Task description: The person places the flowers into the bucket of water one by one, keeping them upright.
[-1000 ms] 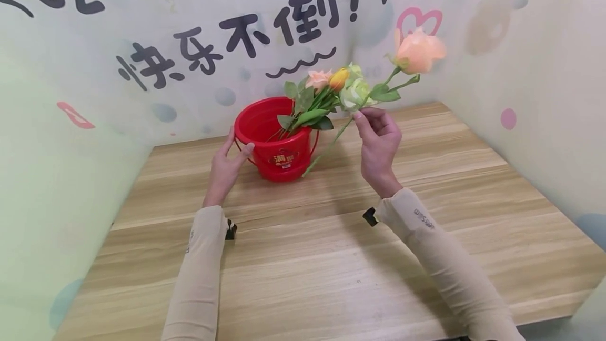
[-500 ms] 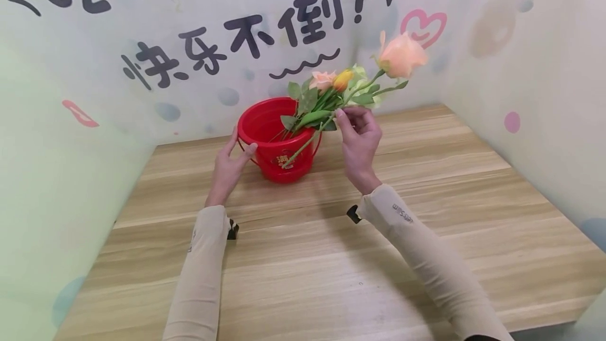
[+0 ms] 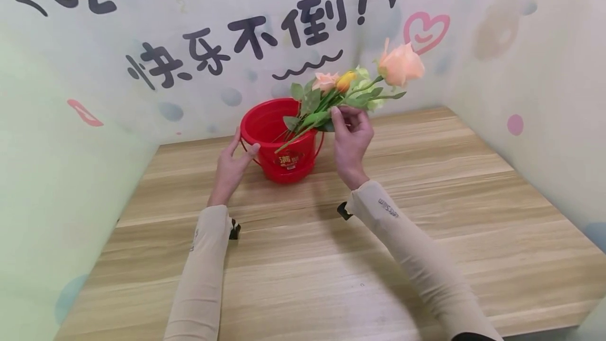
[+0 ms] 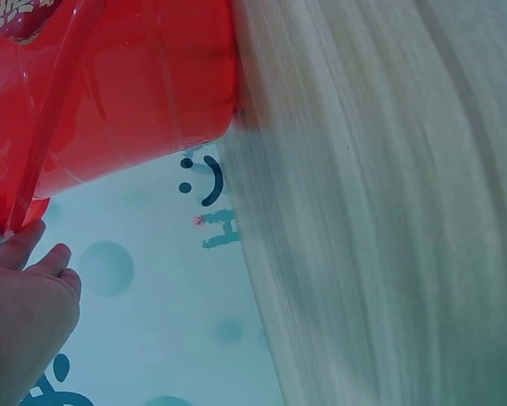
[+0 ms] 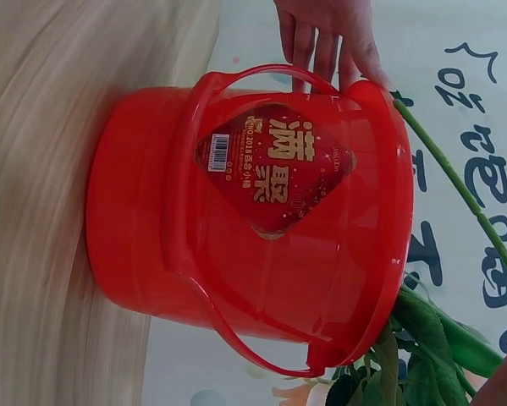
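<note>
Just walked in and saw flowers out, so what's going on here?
A person at a wooden table is working with a red bucket that holds a few flowers. The left hand rests against the bucket's side. The right hand pinches the stem of a peach rose, whose lower end hangs over the bucket's rim, not yet settled in with the others.
</note>
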Available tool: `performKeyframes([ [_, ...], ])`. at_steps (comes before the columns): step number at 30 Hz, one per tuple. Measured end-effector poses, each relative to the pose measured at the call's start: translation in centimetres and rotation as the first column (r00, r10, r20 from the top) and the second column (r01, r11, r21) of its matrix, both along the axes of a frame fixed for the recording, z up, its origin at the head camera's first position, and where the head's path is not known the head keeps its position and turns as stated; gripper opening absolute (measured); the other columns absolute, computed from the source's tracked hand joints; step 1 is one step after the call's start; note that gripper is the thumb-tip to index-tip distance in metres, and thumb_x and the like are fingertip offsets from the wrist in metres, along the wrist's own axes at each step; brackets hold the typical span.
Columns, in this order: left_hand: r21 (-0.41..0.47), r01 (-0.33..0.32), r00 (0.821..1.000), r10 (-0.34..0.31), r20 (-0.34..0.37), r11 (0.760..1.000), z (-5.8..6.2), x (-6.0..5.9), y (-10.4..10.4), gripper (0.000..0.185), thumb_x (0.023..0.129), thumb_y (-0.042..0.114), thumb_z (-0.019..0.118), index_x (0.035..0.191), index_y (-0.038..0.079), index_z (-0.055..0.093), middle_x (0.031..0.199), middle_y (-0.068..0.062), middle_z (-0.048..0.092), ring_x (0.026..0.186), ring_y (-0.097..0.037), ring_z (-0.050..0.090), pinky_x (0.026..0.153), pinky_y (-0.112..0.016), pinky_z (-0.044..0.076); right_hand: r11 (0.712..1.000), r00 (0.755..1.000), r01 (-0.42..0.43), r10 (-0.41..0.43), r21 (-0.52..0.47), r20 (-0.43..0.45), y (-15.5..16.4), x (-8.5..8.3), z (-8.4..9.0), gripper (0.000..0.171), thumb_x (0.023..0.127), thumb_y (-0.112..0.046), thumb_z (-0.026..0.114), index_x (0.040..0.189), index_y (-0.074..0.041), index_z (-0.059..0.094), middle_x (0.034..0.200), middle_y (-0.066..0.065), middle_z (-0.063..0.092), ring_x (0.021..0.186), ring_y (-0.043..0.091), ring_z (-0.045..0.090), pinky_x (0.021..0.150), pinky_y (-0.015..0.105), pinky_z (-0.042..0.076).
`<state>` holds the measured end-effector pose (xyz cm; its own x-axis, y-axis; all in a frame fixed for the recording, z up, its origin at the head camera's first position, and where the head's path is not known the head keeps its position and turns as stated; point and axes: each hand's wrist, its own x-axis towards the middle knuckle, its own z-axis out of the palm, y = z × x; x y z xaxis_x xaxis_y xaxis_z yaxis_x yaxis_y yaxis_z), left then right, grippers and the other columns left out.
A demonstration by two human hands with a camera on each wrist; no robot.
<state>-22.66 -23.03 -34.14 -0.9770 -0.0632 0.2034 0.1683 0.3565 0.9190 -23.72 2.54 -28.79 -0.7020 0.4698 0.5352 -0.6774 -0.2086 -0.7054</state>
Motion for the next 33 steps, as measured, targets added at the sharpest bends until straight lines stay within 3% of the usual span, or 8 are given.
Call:
performKeyframes([
  [6,0.018,-0.009,1.000,0.009,0.008,1.000,-0.1,-0.1,0.0,0.085,0.096,0.055,0.069,0.164,0.026,0.028,0.167,0.005,0.031,0.154,-0.021,0.025,0.117,-0.051,0.036,1.000,1.000,0.010,-0.010,-0.021,-0.021,-0.5,-0.5,0.1,0.012,0.095,0.005,0.069,0.093,-0.006,0.067,0.089,-0.001,0.067,0.083,0.013,0.063,0.072,0.024,0.049],
  [13,0.032,-0.007,1.000,0.007,-0.004,0.999,-0.1,0.0,0.1,0.081,0.098,0.048,0.069,0.164,0.025,0.028,0.167,0.004,0.031,0.154,-0.021,0.025,0.119,-0.050,0.032,0.996,0.998,0.040,-0.043,-0.075,-0.048,-0.7,-0.9,0.4,0.011,0.094,0.006,0.070,0.092,-0.004,0.066,0.085,-0.001,0.068,0.082,0.014,0.064,0.072,0.025,0.049],
  [22,0.053,-0.003,1.000,0.003,-0.011,0.999,-0.1,-0.4,0.0,0.076,0.101,0.031,0.069,0.164,0.018,0.028,0.168,-0.003,0.029,0.155,-0.025,0.022,0.122,-0.055,0.024,0.998,0.997,0.069,-0.069,0.010,-0.033,-1.0,-1.3,0.2,0.008,0.094,0.003,0.071,0.093,-0.003,0.066,0.086,-0.004,0.066,0.081,0.013,0.061,0.069,0.024,0.046],
  [33,0.023,-0.016,1.000,0.017,-0.021,1.000,-0.2,-0.1,0.1,0.082,0.097,0.050,0.069,0.164,0.025,0.030,0.167,0.003,0.032,0.154,-0.022,0.025,0.120,-0.053,0.030,0.994,0.998,0.057,-0.054,0.093,-0.030,-1.5,-1.8,-0.7,0.005,0.096,-0.002,0.069,0.097,-0.004,0.064,0.086,-0.010,0.065,0.075,0.010,0.053,0.066,0.023,0.042],
])
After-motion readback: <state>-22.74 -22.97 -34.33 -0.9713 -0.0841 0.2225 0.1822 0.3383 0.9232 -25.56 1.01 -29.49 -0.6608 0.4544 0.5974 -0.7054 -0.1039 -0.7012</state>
